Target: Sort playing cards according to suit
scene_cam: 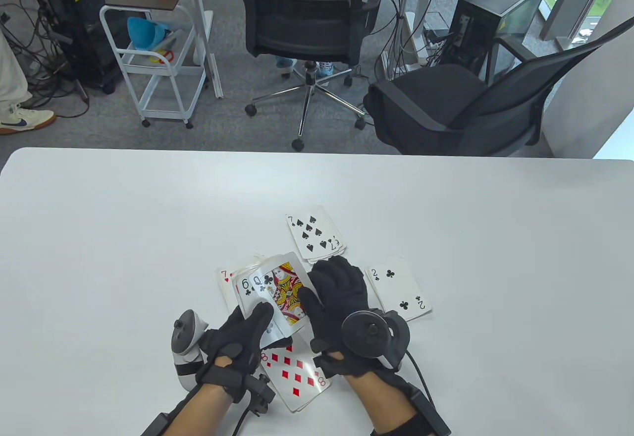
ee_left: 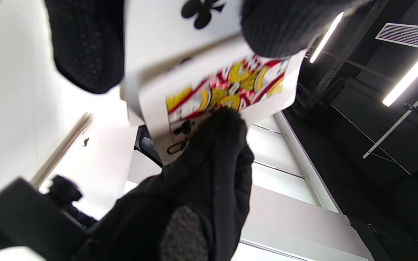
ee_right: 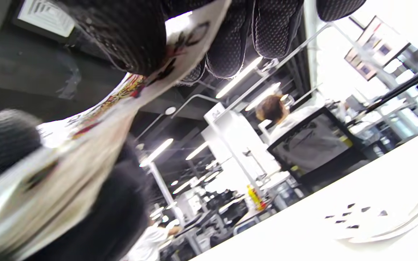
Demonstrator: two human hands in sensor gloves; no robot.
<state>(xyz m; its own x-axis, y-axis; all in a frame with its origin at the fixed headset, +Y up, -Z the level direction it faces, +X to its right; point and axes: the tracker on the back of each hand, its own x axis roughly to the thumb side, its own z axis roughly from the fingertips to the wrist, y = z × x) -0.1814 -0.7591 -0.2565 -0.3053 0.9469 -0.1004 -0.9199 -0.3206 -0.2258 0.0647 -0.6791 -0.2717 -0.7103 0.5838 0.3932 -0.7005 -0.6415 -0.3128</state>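
My left hand holds a fanned stack of cards face up above the table; a 6 of clubs and a red 7 show in it. My right hand pinches the queen of clubs at the top of that stack; the wrist views show the queen between my right thumb and fingers. Three face-up piles lie on the table: spades topped by a 7, clubs topped by a 2, diamonds topped by an 8.
The white table spreads wide on the left and far side. Two black office chairs and a white cart stand beyond its far edge. The spade pile also shows in the right wrist view.
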